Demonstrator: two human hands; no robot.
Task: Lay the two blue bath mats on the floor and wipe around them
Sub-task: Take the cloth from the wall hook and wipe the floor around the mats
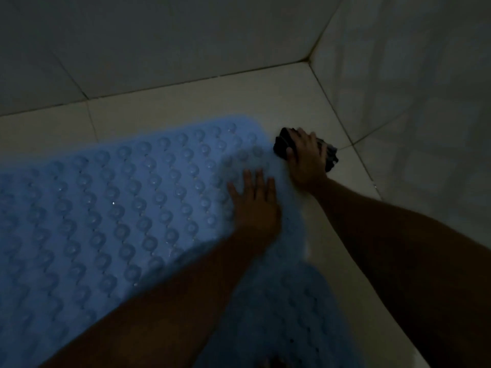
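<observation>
Two blue mats lie on the pale tiled floor [186, 99] in dim light. The larger mat [106, 208] fills the left and middle of the view, its upper face covered in rows of round suction cups, too many and too blurred to count; its far right corner comes close to the corner of the room. A second mat [279, 314] shows at the near edge, darker in shadow, its far end meeting or slipping under the first, and which of the two I cannot tell. Two bare hands are in view, one cloth, and two tiled walls. The left hand [255, 203] rests flat on the right end of the larger mat, fingers spread wide and holding nothing. The right hand [305, 158] is on the floor just beyond the mat's right edge, pressing down on a dark cloth [284, 144], fingers curled over it with the cloth bunched out on both sides of the hand. The far wall [186, 35] and the right wall [411, 88] meet just beyond the cloth, leaving only a narrow strip of bare floor between mat and walls. Both forearms cross the near part of the view and hide much of the second mat.
</observation>
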